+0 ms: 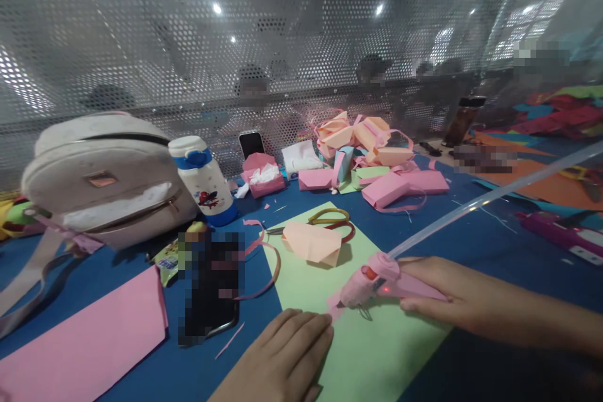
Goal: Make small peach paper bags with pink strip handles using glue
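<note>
My right hand (443, 298) is closed round a pink glue gun (377, 279) with a long clear glue stick (490, 198) out of its back. The nozzle points down-left at a small pink strip on a light green paper sheet (377, 345). My left hand (282, 358) lies on the near edge of that sheet, fingers together and bent, right beside the nozzle; whether it pinches the strip is hidden. A folded peach paper piece (313, 242) lies further back on the sheet, over scissors (332, 218).
A white backpack (106, 176) and a white-blue bottle (203, 179) stand at the left. A large pink sheet (89, 339) lies front left, a phone (211, 289) beside it. Folded pink paper shapes (377, 163) pile at the back by a perforated metal screen (235, 63).
</note>
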{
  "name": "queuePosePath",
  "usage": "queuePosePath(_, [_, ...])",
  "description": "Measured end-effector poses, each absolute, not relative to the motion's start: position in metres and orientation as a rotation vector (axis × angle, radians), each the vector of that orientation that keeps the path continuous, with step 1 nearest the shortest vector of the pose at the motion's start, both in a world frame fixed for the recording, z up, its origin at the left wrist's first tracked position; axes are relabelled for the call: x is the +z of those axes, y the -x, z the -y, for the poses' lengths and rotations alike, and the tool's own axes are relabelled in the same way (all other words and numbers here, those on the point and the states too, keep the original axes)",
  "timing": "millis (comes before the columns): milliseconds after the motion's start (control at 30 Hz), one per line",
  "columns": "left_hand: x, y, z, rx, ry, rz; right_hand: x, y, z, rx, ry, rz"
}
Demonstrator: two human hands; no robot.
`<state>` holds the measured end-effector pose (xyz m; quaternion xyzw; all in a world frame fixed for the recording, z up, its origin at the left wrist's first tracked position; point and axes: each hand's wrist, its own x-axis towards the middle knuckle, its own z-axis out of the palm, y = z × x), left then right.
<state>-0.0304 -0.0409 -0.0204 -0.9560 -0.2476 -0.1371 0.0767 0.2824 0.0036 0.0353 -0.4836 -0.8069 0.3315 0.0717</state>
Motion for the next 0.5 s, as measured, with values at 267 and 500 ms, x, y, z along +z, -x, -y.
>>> queuePosePath(267, [-0.0236,0.0315,0.0403,-0.411,2.835,0.748,0.0369,-0.2839,-0.0036,1.013,1.419,2.423])
queuePosePath(500, [-0.0233,0.0319,0.0405,-0.425,2.824,0.735,0.0352,-0.2824,-0.0036,1.014,1.444,2.409])
